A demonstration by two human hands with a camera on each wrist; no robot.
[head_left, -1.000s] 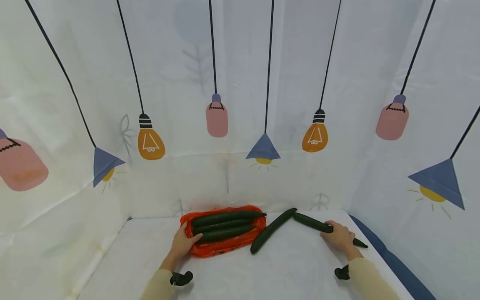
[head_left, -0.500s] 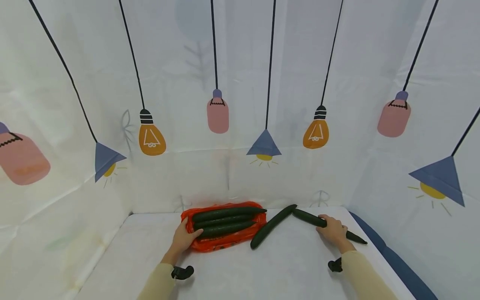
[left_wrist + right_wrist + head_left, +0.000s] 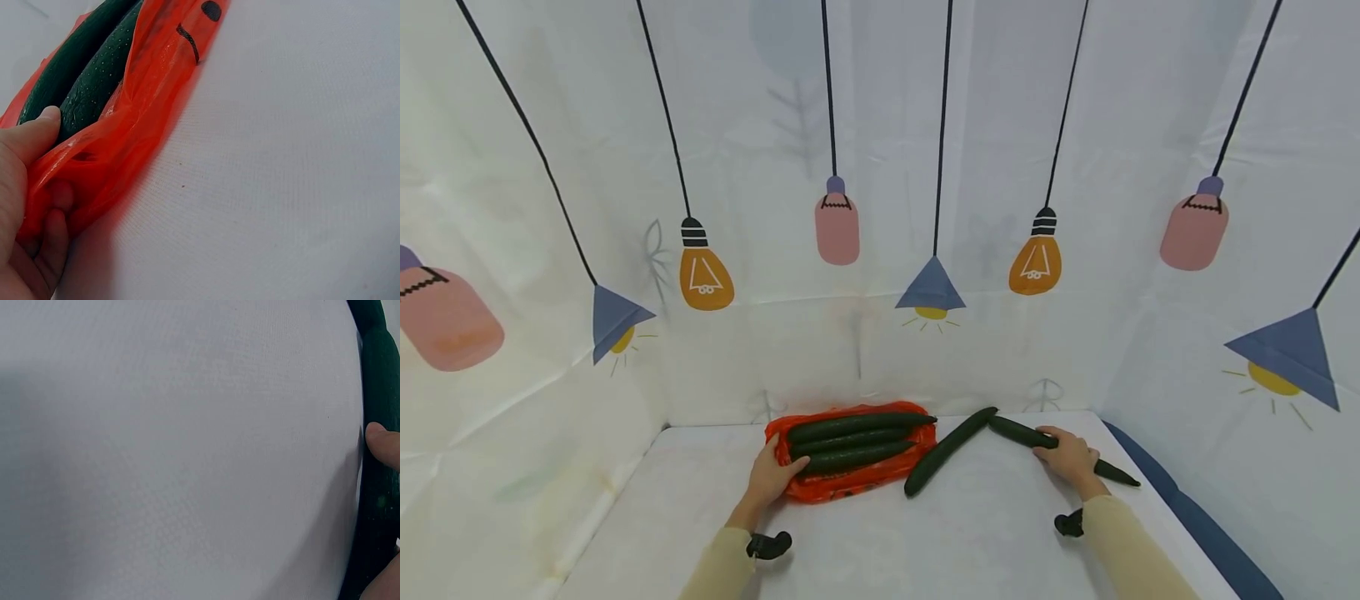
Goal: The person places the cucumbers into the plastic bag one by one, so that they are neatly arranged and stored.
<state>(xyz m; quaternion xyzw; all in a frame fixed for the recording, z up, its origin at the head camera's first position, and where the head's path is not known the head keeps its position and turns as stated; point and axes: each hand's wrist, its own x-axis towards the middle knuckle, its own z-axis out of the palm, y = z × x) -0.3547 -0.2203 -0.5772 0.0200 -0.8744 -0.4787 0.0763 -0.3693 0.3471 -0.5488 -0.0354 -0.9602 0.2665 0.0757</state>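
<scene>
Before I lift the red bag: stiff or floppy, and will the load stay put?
Likely floppy: the bag looks like thin film, creased where the left hand grips it. It may sag, with three long cucumbers bunched in it. They could roll or slide out if it tilts, being rounded and uncovered on top.

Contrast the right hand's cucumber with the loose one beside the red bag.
In the head view, the held cucumber slants down rightward; the loose cucumber slants up rightward. The right hand grips the held cucumber; no hand touches the loose cucumber. The loose cucumber lies nearer the red bag than the held cucumber. Both are dark green.
</scene>
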